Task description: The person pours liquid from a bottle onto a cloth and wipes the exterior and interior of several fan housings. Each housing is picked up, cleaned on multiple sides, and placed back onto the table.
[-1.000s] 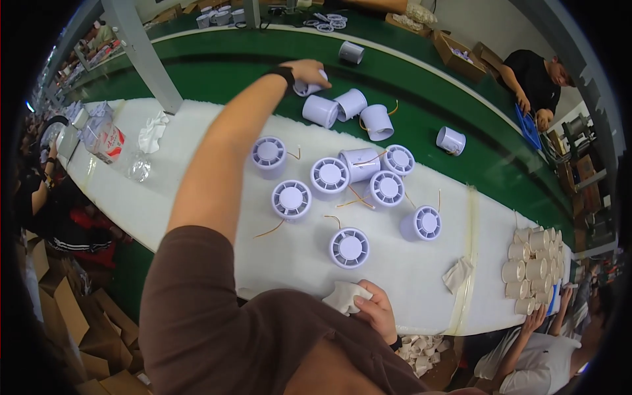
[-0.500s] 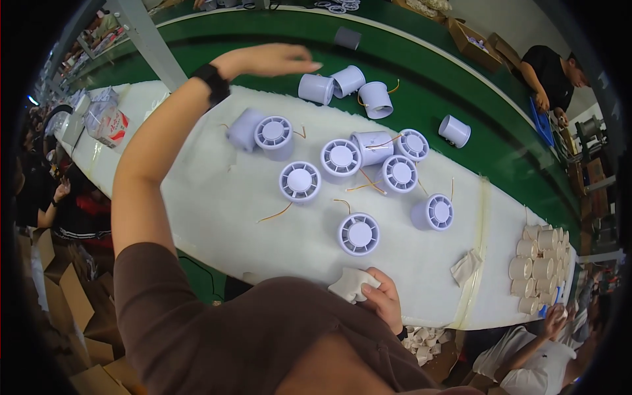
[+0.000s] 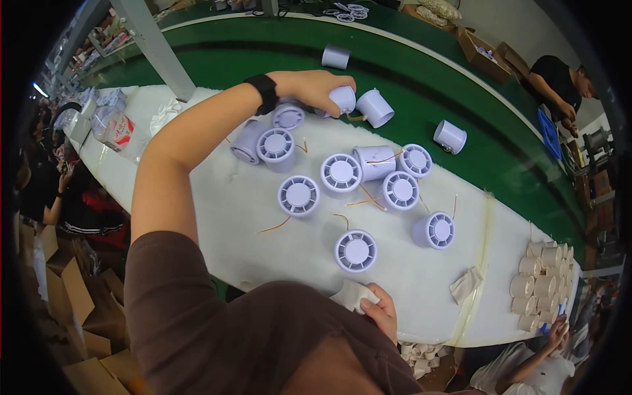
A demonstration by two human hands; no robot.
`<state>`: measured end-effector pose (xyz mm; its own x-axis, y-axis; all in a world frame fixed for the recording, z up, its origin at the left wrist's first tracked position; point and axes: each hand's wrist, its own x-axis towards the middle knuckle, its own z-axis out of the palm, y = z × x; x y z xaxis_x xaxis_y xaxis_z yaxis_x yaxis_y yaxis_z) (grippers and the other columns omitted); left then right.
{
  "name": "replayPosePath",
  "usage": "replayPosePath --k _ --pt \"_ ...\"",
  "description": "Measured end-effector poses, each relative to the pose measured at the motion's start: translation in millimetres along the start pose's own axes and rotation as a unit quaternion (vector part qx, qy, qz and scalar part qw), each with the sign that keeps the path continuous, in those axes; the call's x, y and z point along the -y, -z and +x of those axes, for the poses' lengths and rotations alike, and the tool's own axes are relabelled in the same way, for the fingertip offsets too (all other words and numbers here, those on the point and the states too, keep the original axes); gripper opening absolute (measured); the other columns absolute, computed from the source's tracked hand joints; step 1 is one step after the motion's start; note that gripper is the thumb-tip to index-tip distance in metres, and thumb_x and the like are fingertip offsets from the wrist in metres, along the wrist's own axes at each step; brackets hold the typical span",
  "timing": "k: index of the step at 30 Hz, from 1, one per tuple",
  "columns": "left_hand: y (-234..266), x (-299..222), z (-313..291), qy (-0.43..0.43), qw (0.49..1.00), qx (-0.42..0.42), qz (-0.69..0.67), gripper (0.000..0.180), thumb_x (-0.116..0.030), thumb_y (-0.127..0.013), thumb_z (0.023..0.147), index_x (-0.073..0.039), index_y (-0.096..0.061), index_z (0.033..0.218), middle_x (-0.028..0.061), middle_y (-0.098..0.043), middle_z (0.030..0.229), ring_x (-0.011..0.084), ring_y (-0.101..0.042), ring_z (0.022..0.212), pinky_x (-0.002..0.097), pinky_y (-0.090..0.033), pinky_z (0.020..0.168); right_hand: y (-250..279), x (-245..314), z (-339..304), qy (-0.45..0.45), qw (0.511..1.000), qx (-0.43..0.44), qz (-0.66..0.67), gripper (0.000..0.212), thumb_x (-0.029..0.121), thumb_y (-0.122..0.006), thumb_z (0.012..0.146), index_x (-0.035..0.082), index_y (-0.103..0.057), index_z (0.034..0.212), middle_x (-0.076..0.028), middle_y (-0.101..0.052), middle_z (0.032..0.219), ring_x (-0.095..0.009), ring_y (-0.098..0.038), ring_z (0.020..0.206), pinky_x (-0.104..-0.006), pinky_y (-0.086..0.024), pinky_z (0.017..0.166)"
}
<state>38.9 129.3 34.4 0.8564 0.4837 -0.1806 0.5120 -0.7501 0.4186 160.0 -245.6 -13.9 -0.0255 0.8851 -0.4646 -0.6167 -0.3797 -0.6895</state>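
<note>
Nearest the body, the right hand (image 3: 380, 309) pinches a white cloth (image 3: 351, 295) between thumb and fingers. Beyond it, vented cylinders (image 3: 355, 251) stand on the white desk (image 3: 217, 204), wires trailing. Farther out, the left hand (image 3: 321, 91) spans a pale cup-shaped housing (image 3: 343, 99) near the edge of the green surface (image 3: 411, 79); whether this grip presses firmly cannot be told. A sound hold probably calls for even pressure on the smooth wall, clear of the loose wire (image 3: 355, 119) and neighbouring housing (image 3: 376, 108).

Fan housings (image 3: 298, 195) look smooth semi-gloss plstc, rag (image 3: 352, 295) matt cloth, belt (image 3: 408, 85) smooth w/ sheen.
</note>
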Motion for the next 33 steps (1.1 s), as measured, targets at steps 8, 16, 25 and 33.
replayPosePath --k 8,16,25,33 --pt "16.5 -42.9 -80.7 0.110 0.981 0.043 -0.152 0.044 -0.039 -0.048 0.078 -0.012 -0.041 0.112 0.0119 -0.056 0.078 0.0231 -0.055 0.072 0.0313 -0.044 0.063 11.0 -7.6 1.9 0.000 0.999 0.029 0.014 0.013 0.006 -0.048 0.076 -0.001 -0.045 0.087 -0.009 -0.054 0.081 -0.015 -0.053 0.075 -0.0254 -0.043 0.068" --pt "15.9 70.5 24.5 0.124 0.936 -0.311 0.106 0.076 -0.064 -0.047 0.064 -0.009 -0.041 0.116 0.0175 -0.052 0.100 0.0271 -0.050 0.093 0.0366 -0.041 0.076 7.0 -10.5 -0.4 0.006 0.998 0.061 0.028 0.015 0.008 -0.048 0.078 -0.001 -0.048 0.090 -0.006 -0.054 0.081 -0.010 -0.050 0.073 -0.0208 -0.039 0.064" --pt "-5.3 6.9 55.1 0.105 0.993 0.052 -0.007 0.083 -0.069 -0.050 0.056 -0.009 -0.045 0.114 0.0203 -0.045 0.107 0.0301 -0.046 0.097 0.0340 -0.039 0.078 0.4 -1.4 0.9 0.020 0.999 0.040 0.023 0.016 0.009 -0.048 0.079 0.000 -0.049 0.091 -0.001 -0.053 0.079 -0.004 -0.046 0.068 -0.0159 -0.034 0.059" --pt "-9.7 -35.3 50.5 0.051 0.993 0.040 0.096 0.079 -0.067 -0.054 0.054 -0.010 -0.049 0.109 0.0193 -0.047 0.103 0.0287 -0.049 0.094 0.0329 -0.041 0.075 10.6 -8.9 4.0 0.012 0.998 0.055 -0.006 0.015 0.008 -0.048 0.079 0.001 -0.049 0.092 -0.001 -0.052 0.077 -0.003 -0.044 0.063 -0.0148 -0.032 0.053"
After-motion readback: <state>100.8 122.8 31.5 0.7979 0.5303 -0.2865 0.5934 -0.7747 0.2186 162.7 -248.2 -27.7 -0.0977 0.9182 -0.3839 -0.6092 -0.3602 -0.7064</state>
